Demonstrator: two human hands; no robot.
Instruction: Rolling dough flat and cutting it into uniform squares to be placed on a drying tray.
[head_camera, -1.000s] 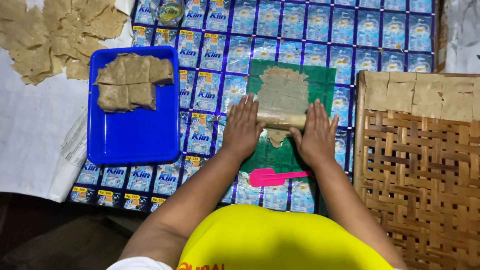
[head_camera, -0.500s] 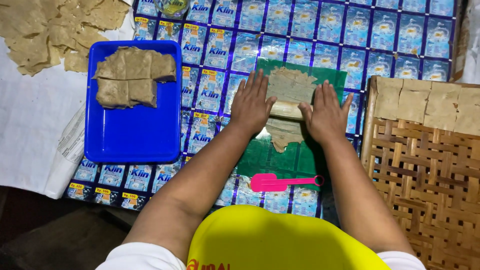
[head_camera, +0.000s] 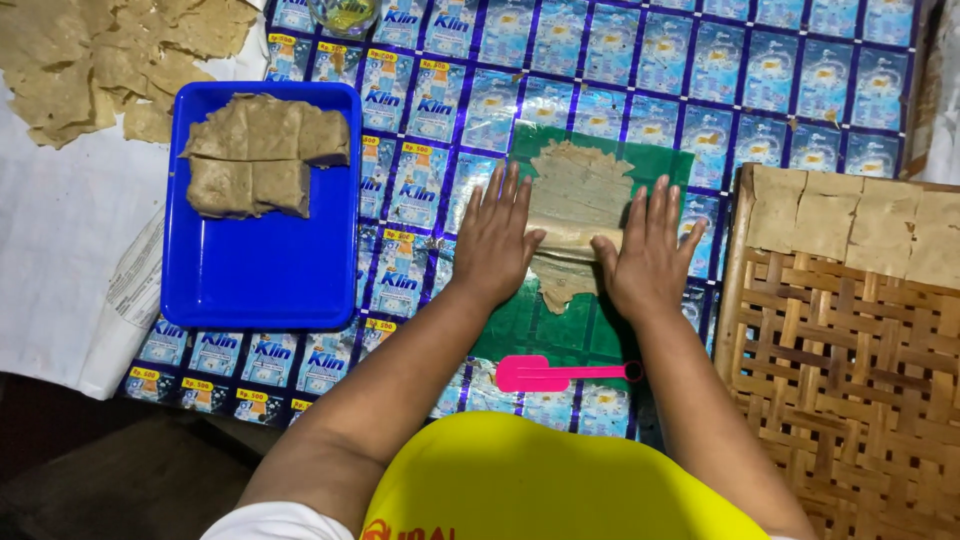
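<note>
I count: two hands, left hand (head_camera: 492, 240), right hand (head_camera: 648, 256), on one rolling pin (head_camera: 568, 240). One green sheet (head_camera: 655, 165). One blue tray (head_camera: 262, 270), desk's left part. One pink spatula (head_camera: 560, 373), near edge. One woven rack (head_camera: 850, 370), right edge. One glass (head_camera: 343, 14), far edge.

Around the green sheet (head_camera: 545, 325), room is lying open beyond its far edge — bare patterned bench (head_camera: 640, 70). The blue tray (head_camera: 260, 270) is blocking its left, the woven rack (head_camera: 850, 370) is crowding its right, and the pink scraper (head_camera: 560, 373) is lying across its near end.
</note>
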